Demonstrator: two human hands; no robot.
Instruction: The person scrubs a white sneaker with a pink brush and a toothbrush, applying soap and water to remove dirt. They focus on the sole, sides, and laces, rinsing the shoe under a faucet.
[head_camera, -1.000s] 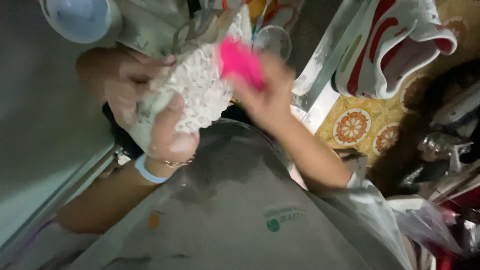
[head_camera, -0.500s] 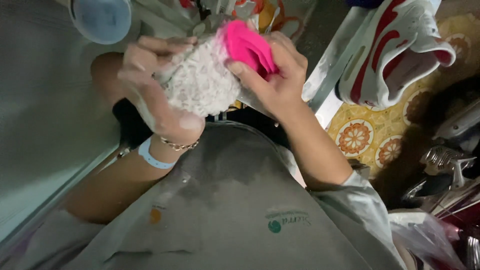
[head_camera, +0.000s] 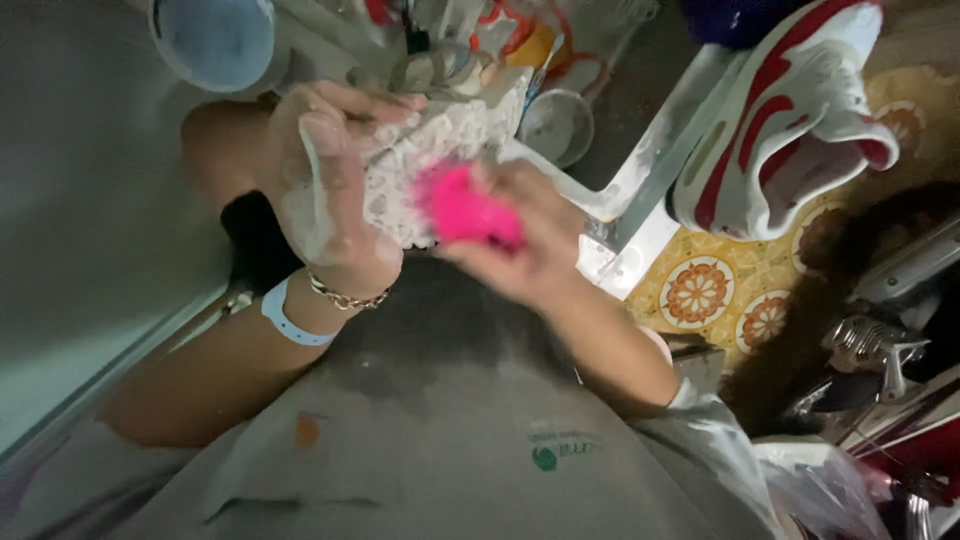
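Left hand (head_camera: 330, 200) clamps white knit item (head_camera: 440, 165), apparently a shoe, fingers wrapped around it. Right hand (head_camera: 520, 235) grips pink brush (head_camera: 465, 205), now lower on the knit than before: scrubbing mid-stroke.

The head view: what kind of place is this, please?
Probably a home washing corner. The left hand holds a white lacy shoe while the right hand presses a pink brush on it; nearby are a red-and-white sneaker, patterned floor tiles and a blue basin.
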